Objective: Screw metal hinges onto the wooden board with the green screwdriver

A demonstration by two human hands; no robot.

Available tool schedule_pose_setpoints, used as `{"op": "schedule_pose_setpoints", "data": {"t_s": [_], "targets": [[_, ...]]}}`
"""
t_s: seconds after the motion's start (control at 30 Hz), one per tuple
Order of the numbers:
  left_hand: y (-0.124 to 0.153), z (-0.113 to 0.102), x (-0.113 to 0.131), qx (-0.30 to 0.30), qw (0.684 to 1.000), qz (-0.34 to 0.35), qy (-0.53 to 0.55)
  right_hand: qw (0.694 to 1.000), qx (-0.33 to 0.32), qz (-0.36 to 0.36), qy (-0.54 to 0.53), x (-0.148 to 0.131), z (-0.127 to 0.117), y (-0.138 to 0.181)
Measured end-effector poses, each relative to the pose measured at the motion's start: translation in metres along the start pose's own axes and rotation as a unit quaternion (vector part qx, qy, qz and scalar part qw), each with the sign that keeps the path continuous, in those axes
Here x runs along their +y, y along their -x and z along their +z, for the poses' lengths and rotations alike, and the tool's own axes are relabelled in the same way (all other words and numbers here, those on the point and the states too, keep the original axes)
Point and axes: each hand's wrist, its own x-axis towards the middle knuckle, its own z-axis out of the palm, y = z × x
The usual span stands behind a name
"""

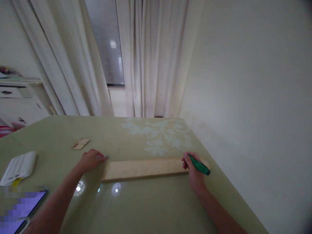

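Note:
A long flat wooden board [141, 168] lies crosswise on the table. In my right hand [193, 167], over the board's right part, is a screwdriver with a green handle [200, 165]; its thin shaft points up and to the left. My left hand [92, 159] is just beyond the board's left end, with fingers pinched on a small, thin metal piece, perhaps a screw, too small to make out for certain. Behind that hand rests a small wooden piece [81, 143].
The glossy green table [146, 204] has a pale floral pattern at the back. A white molded case [19, 167] and a tablet-like screen [24, 208], partly pixelated, are at the left. A wall [255, 113] runs along the right; curtains [161, 65] hang behind.

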Motion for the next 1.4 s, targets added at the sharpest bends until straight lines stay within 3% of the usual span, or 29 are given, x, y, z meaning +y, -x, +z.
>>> {"op": "schedule_pose_setpoints", "data": {"t_s": [0.13, 0.27, 0.5, 0.6, 0.73, 0.87, 0.93, 1.0, 1.17, 1.4], "targets": [[0.006, -0.003, 0.0, -0.003, 1.0, 0.013, 0.009, 1.0, 0.004, -0.001, -0.006, 0.002, -0.001, -0.001], [0.013, -0.006, 0.001, -0.016, 0.996, -0.004, 0.088, 1.0, 0.008, 0.01, -0.015, 0.003, 0.0, -0.001], [0.022, -0.012, 0.018, 0.065, 0.986, 0.017, 0.151, 0.999, -0.011, 0.025, -0.03, 0.0, 0.002, 0.001], [0.035, -0.019, 0.054, 0.07, 0.968, 0.063, 0.232, 0.998, -0.047, 0.027, -0.037, -0.005, 0.005, 0.004], [0.061, -0.036, 0.134, 0.068, 0.914, 0.156, 0.367, 0.992, -0.12, 0.0, -0.029, -0.02, 0.016, 0.01], [0.084, -0.059, 0.215, 0.01, 0.815, 0.228, 0.533, 0.975, -0.212, -0.056, -0.027, -0.058, 0.034, 0.011], [0.091, -0.069, 0.242, 0.003, 0.765, 0.251, 0.593, 0.961, -0.262, -0.08, -0.019, -0.084, 0.043, 0.009], [0.096, -0.079, 0.258, -0.005, 0.737, 0.254, 0.627, 0.956, -0.28, -0.091, -0.017, -0.109, 0.049, 0.006], [0.107, -0.092, 0.264, -0.06, 0.735, 0.226, 0.637, 0.956, -0.278, -0.087, -0.036, -0.144, 0.052, 0.006], [0.114, -0.098, 0.258, -0.111, 0.743, 0.191, 0.632, 0.949, -0.307, -0.05, -0.057, -0.15, 0.046, 0.012]]}}
